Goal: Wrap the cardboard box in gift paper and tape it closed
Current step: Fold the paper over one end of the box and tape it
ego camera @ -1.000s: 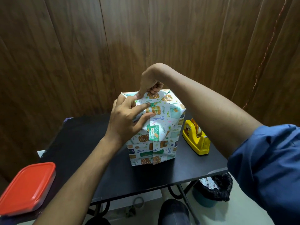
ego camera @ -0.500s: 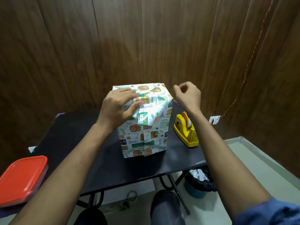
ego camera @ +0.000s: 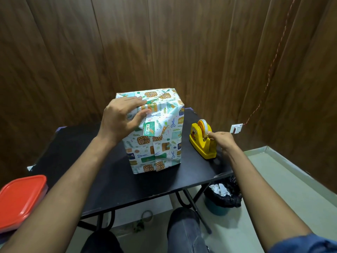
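The box wrapped in white patterned gift paper (ego camera: 160, 139) stands upright in the middle of the black table (ego camera: 109, 183). My left hand (ego camera: 121, 119) lies flat over the top left corner of the box and presses the folded paper flap down with straight fingers. To the right of the box sits a yellow tape dispenser (ego camera: 203, 141). My right hand (ego camera: 221, 140) is at the dispenser's near end, its fingertips pinching the tape end at the cutter.
A red-lidded container (ego camera: 20, 201) sits at the left edge. Under the table's right corner stands a bin lined with a black bag (ego camera: 223, 196). Wooden wall panels close in behind the table. A white tag on a red string (ego camera: 236, 129) hangs at the right.
My right hand left the top of the box, swung right and came down to the tape dispenser. My left hand stayed pressing the folded flap.
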